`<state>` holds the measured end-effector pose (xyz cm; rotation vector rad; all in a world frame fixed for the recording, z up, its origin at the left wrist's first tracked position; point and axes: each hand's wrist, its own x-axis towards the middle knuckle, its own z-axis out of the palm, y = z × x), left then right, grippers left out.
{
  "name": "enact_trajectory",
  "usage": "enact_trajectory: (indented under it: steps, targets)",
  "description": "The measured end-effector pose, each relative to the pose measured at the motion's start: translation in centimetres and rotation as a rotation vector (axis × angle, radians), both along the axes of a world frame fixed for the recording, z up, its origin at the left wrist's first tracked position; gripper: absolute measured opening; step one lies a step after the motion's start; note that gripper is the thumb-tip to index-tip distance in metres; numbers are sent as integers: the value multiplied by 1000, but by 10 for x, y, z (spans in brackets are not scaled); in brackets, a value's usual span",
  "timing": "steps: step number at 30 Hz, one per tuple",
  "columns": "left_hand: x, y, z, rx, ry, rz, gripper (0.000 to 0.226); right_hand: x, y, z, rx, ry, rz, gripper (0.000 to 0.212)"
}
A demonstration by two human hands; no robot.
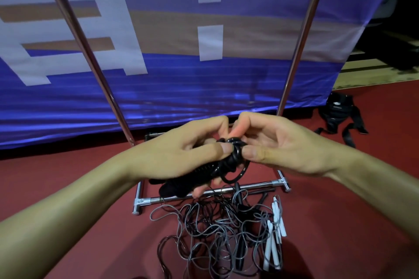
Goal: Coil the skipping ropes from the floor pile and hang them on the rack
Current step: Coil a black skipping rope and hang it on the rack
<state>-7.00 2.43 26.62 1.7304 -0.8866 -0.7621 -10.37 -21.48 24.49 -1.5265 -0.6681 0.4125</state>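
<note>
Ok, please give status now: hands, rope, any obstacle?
Left hand and right hand both grip black rope bundle. Not yet hung. Tangled pile on floor; nothing blocking rack.

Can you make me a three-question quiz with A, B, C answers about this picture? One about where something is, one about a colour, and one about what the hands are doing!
1. Where is the tangled pile of grey and black skipping ropes?
A. on the red floor
B. hanging on the rack
C. on a table

2. What colour is the coiled rope bundle in the hands?
A. white
B. black
C. yellow

3. What are the left hand and right hand doing?
A. resting flat
B. waving
C. both gripping the bundle

Answers: 1 A, the pile lies on the floor beside the metal rack base. 2 B, its loops are glossy black. 3 C, fingers and thumbs curl round it.
</note>
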Motion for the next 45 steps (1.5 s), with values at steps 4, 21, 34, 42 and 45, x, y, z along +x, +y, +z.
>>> enact_trajectory:
  steps: [4, 21, 34, 42, 45]
  targets:
    - [-1, 0, 6, -22, 45, -54, 18, -1, -4, 1, 208, 300, 161, 29]
    - [-2, 6, 9, -5, -47, -41, 25, -8, 25, -3, 196, 29, -162, 16]
    - [-5, 3, 7, 42, -214, 88, 37, -12, 27, 1, 14, -323, -432, 17]
    - [-8, -4, 6, 75, -391, 157, 35, -15, 28, 2, 26, -306, -504, 24]
    - [-7, -2, 6, 110, -469, 118, 35, -15, 17, 8, -33, -230, -368, 32]
